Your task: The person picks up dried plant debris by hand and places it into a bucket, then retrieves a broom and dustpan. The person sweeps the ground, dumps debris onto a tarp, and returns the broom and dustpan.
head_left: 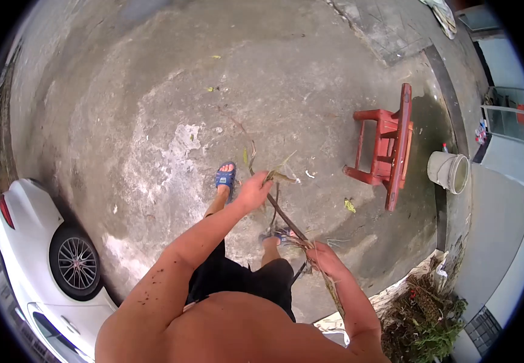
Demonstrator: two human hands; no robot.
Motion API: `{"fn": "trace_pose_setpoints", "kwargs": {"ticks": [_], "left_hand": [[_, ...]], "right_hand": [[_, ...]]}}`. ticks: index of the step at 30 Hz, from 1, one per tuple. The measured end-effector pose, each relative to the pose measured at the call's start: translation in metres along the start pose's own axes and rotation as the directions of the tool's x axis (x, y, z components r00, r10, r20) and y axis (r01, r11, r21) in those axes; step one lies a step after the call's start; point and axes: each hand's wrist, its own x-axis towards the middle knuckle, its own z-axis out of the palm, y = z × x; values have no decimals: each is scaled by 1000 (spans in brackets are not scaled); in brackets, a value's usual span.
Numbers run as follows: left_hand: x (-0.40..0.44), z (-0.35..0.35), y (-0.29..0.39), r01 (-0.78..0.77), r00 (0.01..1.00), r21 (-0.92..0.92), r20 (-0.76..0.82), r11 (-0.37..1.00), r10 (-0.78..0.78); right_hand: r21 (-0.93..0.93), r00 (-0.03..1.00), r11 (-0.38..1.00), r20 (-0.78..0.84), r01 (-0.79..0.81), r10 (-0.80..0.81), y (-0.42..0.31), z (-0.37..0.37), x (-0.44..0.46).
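A long dark plant stem [287,220] slants between my two hands in front of my body. My left hand [256,191] is closed around its upper part, where a withered leaf [283,178] and thin green shoots stick out. A thin reddish-brown stem with small leaves runs on past that hand over the ground. My right hand [327,260] is closed at the lower end, beside a tangle of pale, root-like strands [298,242]. More strands trail down along my right forearm. The fingers of both hands are partly hidden.
A red stool or bench [383,148] lies tipped over on the concrete ground [274,72]. Right of it stands a white bucket [442,168]. A white car [26,224] is at the left. Cut plants [422,314] are heaped at lower right. My feet wear blue sandals [226,175].
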Motion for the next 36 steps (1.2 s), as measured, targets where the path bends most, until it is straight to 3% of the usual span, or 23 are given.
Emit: {"fn": "trace_pose_setpoints", "kwargs": {"ticks": [1,2,3,4,6,8,9,11,13,14,16,18,20,22,23,25,26,28,30,33,35,36], "left_hand": [[-4,-13,14,-272,956,132,-79,953,284],[-8,-26,20,-170,986,186,38,968,165],[-15,-37,27,-82,986,231,161,969,45],[-24,-50,36,-74,990,220,131,973,45],[-36,-78,49,-24,968,236,247,971,-36],[-43,-108,51,-30,984,222,179,974,-10],[-40,-124,54,-34,989,199,145,979,4],[-34,-159,62,-41,994,161,104,986,24],[-12,-205,76,63,988,141,132,988,-82],[-1,-234,89,37,993,148,109,988,-53],[11,-293,117,158,968,161,170,974,-185],[23,-338,128,92,990,177,93,980,-109],[34,-385,149,39,998,203,36,979,-47],[45,-426,181,191,981,147,-50,971,-185],[57,-437,184,169,985,162,-68,972,-160],[88,-456,182,-10,964,-343,-254,939,-83],[98,-467,192,-16,964,-334,-257,942,-74],[130,-492,222,-206,904,-474,-427,856,-19],[159,-533,238,-145,906,-622,-396,769,-150],[217,-575,262,-352,753,-637,-628,686,-198],[258,-617,261,-482,663,-601,-726,637,-184],[276,-636,264,-541,609,-565,-774,623,-174]], "right_hand": [[124,997,991,74,-47,38,-34,6,-35],[242,993,967,111,-73,47,-65,8,-53],[202,990,976,133,-84,57,-83,11,-70],[266,995,962,92,-62,38,-103,14,-86],[308,999,951,46,-17,3,-135,17,-92],[236,998,971,-68,27,-11,-171,24,-95],[150,995,984,-17,100,-99,-187,24,-91],[39,977,977,-65,207,-205,-231,34,-81],[-146,915,921,-134,361,-380,-283,47,-71],[-163,900,906,-136,391,-413,-308,51,-62],[-178,859,892,-248,415,-449,-355,60,-48],[-400,712,730,-226,554,-665,-418,85,-50],[-590,622,582,-165,559,-765,-467,91,-39],[-628,568,510,-128,588,-813,-505,95,-34],[-660,562,473,-92,583,-822,-519,95,-31],[-649,514,428,-66,629,-855,-533,93,-7],[-637,505,410,-37,653,-862,-537,92,6],[-589,560,464,-25,661,-828,-570,95,20],[-585,574,425,85,691,-815,-609,109,32],[-560,487,268,287,784,-825,-685,129,74],[-453,210,16,381,891,-900,-734,143,122],[-457,268,77,371,886,-889,-763,149,126]]}}
